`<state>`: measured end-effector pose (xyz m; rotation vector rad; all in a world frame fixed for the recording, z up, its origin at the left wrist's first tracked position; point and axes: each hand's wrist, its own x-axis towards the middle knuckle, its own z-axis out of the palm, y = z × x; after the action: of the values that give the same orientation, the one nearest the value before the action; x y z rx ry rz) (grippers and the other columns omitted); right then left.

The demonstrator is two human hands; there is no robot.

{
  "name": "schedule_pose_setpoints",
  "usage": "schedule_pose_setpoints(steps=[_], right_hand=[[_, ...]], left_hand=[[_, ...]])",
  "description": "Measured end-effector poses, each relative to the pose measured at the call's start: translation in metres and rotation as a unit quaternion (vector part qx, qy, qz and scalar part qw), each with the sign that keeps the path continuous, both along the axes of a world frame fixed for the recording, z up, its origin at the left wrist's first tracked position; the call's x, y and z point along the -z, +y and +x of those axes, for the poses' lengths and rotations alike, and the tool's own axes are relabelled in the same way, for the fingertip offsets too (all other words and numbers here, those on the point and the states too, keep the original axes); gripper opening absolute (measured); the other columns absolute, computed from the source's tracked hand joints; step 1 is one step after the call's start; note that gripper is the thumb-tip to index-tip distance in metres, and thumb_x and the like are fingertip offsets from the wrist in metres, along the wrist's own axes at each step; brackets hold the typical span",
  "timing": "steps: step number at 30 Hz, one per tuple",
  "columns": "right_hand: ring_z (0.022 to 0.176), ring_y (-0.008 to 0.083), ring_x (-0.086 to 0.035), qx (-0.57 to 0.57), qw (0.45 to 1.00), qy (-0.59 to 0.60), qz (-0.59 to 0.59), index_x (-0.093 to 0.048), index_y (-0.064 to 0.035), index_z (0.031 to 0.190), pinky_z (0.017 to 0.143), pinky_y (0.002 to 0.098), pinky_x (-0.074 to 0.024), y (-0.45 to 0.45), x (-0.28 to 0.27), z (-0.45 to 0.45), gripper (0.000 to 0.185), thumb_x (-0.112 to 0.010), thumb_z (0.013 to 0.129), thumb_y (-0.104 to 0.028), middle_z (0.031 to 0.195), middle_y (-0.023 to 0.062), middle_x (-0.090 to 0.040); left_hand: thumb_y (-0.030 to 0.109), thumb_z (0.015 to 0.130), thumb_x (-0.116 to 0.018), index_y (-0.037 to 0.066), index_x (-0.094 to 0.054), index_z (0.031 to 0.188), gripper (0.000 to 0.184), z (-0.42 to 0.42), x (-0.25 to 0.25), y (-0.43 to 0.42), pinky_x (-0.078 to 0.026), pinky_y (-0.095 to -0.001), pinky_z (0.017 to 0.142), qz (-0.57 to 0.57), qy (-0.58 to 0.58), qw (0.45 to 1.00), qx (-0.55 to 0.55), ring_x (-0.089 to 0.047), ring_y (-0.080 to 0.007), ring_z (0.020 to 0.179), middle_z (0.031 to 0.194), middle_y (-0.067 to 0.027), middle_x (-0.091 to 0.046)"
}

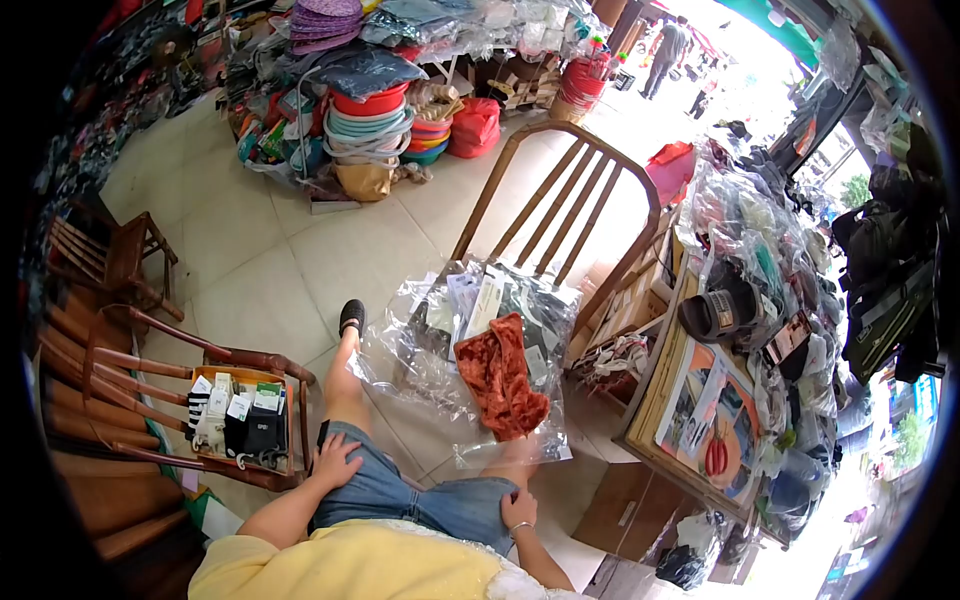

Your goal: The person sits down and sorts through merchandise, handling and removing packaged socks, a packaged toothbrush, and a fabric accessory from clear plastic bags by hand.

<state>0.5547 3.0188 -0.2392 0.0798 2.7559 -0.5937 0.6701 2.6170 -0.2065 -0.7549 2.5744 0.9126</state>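
Left hand (335, 462) and right hand (518, 508) lie slack, fingers uncurled, on the thighs (378, 490); a wooden chair (562, 127) (rust-red cloth (505, 375) atop its plastic bags (415, 365)) blocks the floor (245, 240) ahead.

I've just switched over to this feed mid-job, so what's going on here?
A person appears to be seated, and neither hand is visibly holding anything. The left hand rests on the left thigh and the right hand on the right. In front, a rust-coloured cloth lies on clear plastic packaging by a wooden chair back, touched by neither hand. Red-handled scissors lie off to the right.
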Motion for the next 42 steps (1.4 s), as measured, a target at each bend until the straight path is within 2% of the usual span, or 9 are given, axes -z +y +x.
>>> schedule_pose_setpoints(steps=[4,13,19,29,32,34,38,39,42], right_hand=[[0.095,0.0372,-0.055,0.017,0.997,-0.073,0.004,-0.062,-0.0056,0.087,0.082,0.0466,-0.0452,-0.008,-0.013,-0.009,0.028,-0.054,0.08,-0.032,0.095,0.0183,-0.063],[0.088,0.0384,-0.059,0.038,0.999,0.032,0.004,-0.064,-0.0067,0.087,0.078,0.0475,-0.0467,-0.003,-0.001,0.005,0.028,-0.055,0.079,-0.032,0.088,0.0187,-0.065],[0.084,0.035,-0.063,0.051,0.997,-0.055,-0.019,-0.064,-0.0101,0.091,0.076,0.044,-0.049,0.002,-0.008,-0.001,0.029,-0.055,0.078,-0.034,0.088,0.0171,-0.066],[0.082,0.0334,-0.063,0.083,0.991,-0.056,-0.083,-0.063,-0.0095,0.09,0.074,0.0412,-0.049,0.005,-0.009,0.005,0.03,-0.058,0.078,-0.037,0.085,0.0152,-0.066],[0.078,0.0264,-0.064,0.111,0.987,-0.016,-0.116,-0.062,-0.0059,0.087,0.07,0.0361,-0.0499,0.011,-0.008,0.01,0.03,-0.062,0.078,-0.034,0.08,0.0128,-0.066],[0.07,0.0166,-0.061,0.221,0.942,0.065,-0.244,-0.06,-0.0036,0.082,0.062,0.0299,-0.0476,0.028,-0.017,0.007,0.022,-0.065,0.08,-0.025,0.073,0.0074,-0.063],[0.058,0.0103,-0.044,0.218,0.863,0.428,-0.154,-0.052,-0.0055,0.071,0.052,0.0265,-0.0386,0.076,-0.16,-0.041,0.014,-0.059,0.084,-0.008,0.066,0.0012,-0.047],[0.059,0.0154,-0.048,0.224,0.861,0.431,-0.151,-0.055,-0.0044,0.071,0.052,0.0306,-0.0385,0.095,-0.208,-0.056,0.015,-0.056,0.083,-0.013,0.065,0.0071,-0.051],[0.066,0.0167,-0.043,0.233,0.798,0.528,-0.174,-0.048,0.0,0.074,0.063,0.0308,-0.0383,0.145,-0.295,-0.129,0.017,-0.047,0.089,-0.008,0.071,0.0059,-0.047]], left_hand=[[0.044,0.079,-0.058,0.025,-0.058,0.123,0.048,0.0,0.001,-0.001,-0.018,-0.0624,0.105,0.005,0.014,1.0,-0.007,-0.022,-0.0301,0.137,0.145,-0.0123,-0.034],[0.04,0.078,-0.061,0.025,-0.06,0.118,0.043,-0.009,0.015,-0.007,-0.017,-0.0604,0.106,0.021,0.004,1.0,-0.005,-0.022,-0.031,0.137,0.145,-0.0119,-0.034],[0.036,0.078,-0.061,0.023,-0.063,0.111,0.035,-0.027,0.016,-0.009,-0.012,-0.0557,0.109,0.031,-0.022,0.999,-0.009,-0.018,-0.0287,0.139,0.146,-0.0108,-0.033],[0.035,0.078,-0.061,0.022,-0.063,0.107,0.032,-0.026,0.017,-0.009,-0.014,-0.0555,0.108,0.029,-0.012,0.999,-0.017,-0.02,-0.0292,0.138,0.145,-0.0103,-0.034],[0.035,0.078,-0.061,0.022,-0.063,0.107,0.032,-0.027,0.013,-0.008,-0.015,-0.0565,0.107,0.032,-0.01,0.999,-0.018,-0.02,-0.0299,0.138,0.146,-0.0108,-0.033],[0.034,0.078,-0.061,0.021,-0.064,0.105,0.031,-0.027,0.015,-0.009,-0.015,-0.0575,0.107,0.027,-0.001,1.0,-0.015,-0.021,-0.0304,0.138,0.146,-0.0114,-0.033],[0.033,0.076,-0.062,0.02,-0.064,0.102,0.03,-0.032,0.013,-0.008,-0.015,-0.0588,0.107,0.024,-0.021,0.999,-0.026,-0.022,-0.0314,0.137,0.146,-0.0119,-0.033],[0.032,0.076,-0.062,0.019,-0.064,0.1,0.028,-0.03,0.023,-0.01,-0.015,-0.0589,0.107,0.016,-0.01,1.0,-0.023,-0.022,-0.0315,0.137,0.145,-0.012,-0.033],[0.029,0.075,-0.063,0.019,-0.064,0.099,0.026,-0.042,0.019,-0.007,-0.015,-0.0589,0.107,0.014,-0.019,1.0,-0.017,-0.022,-0.0314,0.137,0.145,-0.0119,-0.034]])
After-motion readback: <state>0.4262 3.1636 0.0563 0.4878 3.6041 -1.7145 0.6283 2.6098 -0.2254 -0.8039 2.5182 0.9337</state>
